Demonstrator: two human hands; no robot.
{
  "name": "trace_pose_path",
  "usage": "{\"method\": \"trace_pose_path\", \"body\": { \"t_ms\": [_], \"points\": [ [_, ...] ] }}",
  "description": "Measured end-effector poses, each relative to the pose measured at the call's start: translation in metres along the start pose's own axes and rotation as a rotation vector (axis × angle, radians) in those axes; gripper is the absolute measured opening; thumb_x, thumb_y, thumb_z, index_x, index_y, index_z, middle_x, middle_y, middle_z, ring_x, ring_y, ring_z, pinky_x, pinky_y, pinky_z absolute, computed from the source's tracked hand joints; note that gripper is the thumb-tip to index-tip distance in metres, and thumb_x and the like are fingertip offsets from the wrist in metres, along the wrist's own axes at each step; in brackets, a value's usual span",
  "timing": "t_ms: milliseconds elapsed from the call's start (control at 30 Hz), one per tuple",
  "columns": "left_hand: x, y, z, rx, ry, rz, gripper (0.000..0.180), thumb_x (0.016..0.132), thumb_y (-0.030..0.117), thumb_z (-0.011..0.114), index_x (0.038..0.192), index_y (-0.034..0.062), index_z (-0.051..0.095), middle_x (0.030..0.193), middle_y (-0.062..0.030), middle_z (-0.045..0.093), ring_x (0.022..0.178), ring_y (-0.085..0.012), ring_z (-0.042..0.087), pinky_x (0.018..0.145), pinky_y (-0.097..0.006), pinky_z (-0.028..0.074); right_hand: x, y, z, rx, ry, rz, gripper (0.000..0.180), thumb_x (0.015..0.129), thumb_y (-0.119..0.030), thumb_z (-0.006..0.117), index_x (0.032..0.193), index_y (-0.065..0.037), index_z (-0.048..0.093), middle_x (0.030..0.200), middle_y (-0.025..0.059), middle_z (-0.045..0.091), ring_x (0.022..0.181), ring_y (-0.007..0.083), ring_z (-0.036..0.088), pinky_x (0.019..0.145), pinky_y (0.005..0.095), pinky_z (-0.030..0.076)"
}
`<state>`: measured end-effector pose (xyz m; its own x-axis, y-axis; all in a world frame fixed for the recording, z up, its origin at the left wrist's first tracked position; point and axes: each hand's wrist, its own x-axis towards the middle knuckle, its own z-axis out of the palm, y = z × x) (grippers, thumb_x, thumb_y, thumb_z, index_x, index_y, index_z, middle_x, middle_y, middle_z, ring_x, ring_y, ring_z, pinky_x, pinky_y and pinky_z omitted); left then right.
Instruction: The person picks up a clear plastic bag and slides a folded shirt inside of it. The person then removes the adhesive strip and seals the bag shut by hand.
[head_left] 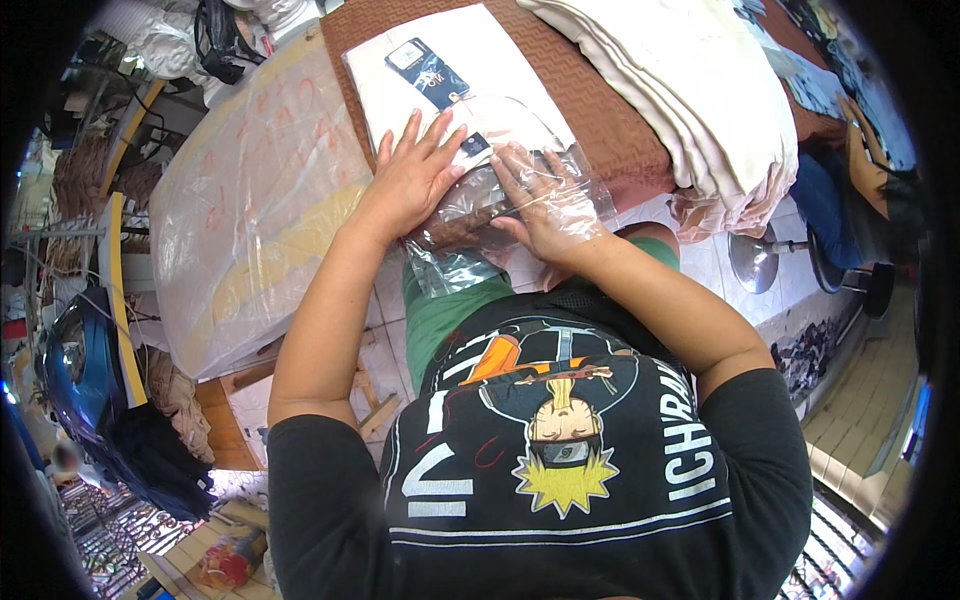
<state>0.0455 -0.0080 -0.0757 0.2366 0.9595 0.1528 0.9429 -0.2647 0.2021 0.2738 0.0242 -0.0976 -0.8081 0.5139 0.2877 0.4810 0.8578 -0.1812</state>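
A folded white garment (400, 60) lies inside a clear plastic bag (460, 272) on a brown-covered table. Dark tags (427, 74) show on its upper part. My left hand (420, 178) rests on the near left part of the bag, fingers spread. To its right, my right hand (553, 200) is also flat with fingers apart. Clear film shines over its fingers and back; whether the hand is inside the bag or under a fold, I cannot tell. The bag's loose near end hangs past the table edge over my lap.
A stack of folded white cloth (690, 100) stands on the right of the brown table cover (625, 135). A large plastic-wrapped bundle (250, 200) sits at the left. Another person's arm (865, 160) shows at the far right, near a round metal stool base (752, 262).
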Motion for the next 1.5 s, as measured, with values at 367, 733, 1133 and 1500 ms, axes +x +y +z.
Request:
{"method": "trace_pose_path", "body": {
  "t_ms": [367, 733, 1133, 1500],
  "points": [
    [0.0, 0.003, 0.002, 0.104, -0.02, 0.021, 0.048, 0.095, 0.039, 0.039, 0.141, 0.0255, 0.034, 0.152, -0.0003, 0.019, 0.14, -0.0347, 0.012, 0.11, -0.055, 0.012, -0.011, 0.005, -0.009, -0.012, -0.01, -0.019, 0.079, 0.081, -0.04, 0.062, 0.14, 0.0, 0.028, 0.143, 0.015, 0.035, 0.133, 0.0265, 0.032, 0.111, 0.0483, 0.016],
    [-0.006, 0.006, -0.004, 0.113, -0.002, 0.037, 0.046, 0.094, 0.038, 0.041, 0.139, 0.0266, 0.039, 0.149, 0.0005, 0.027, 0.138, -0.0345, 0.017, 0.109, -0.055, 0.013, -0.014, 0.008, -0.016, 0.008, 0.005, 0.023, 0.086, 0.077, -0.047, 0.065, 0.14, 0.0, 0.028, 0.146, 0.0159, 0.029, 0.134, 0.03, 0.029, 0.108, 0.0494, 0.023],
    [-0.036, -0.007, -0.003, -0.618, 0.426, -0.685, 0.055, 0.087, 0.019, 0.06, 0.134, -0.0005, 0.041, 0.126, -0.0172, 0.051, 0.11, -0.0226, 0.053, 0.091, -0.032, 0.044, -0.055, -0.026, -0.1, -0.019, -0.611, 0.053, 0.049, 0.086, -0.038, 0.056, 0.117, 0.001, 0.055, 0.116, 0.0239, 0.055, 0.112, 0.0334, 0.053, 0.098, 0.0457, 0.037],
    [-0.034, 0.01, 0.016, -0.95, 0.331, -0.789, 0.02, 0.08, 0.011, 0.063, 0.098, 0.0009, 0.062, 0.076, -0.0039, 0.065, 0.068, -0.0104, 0.059, 0.061, -0.025, 0.047, 0.142, -0.063, -0.05, 0.025, -0.372, 0.247, 0.053, 0.085, -0.048, 0.054, 0.099, 0.002, 0.062, 0.086, 0.0168, 0.068, 0.083, 0.0338, 0.066, 0.073, 0.04, 0.052]
  ]
}}
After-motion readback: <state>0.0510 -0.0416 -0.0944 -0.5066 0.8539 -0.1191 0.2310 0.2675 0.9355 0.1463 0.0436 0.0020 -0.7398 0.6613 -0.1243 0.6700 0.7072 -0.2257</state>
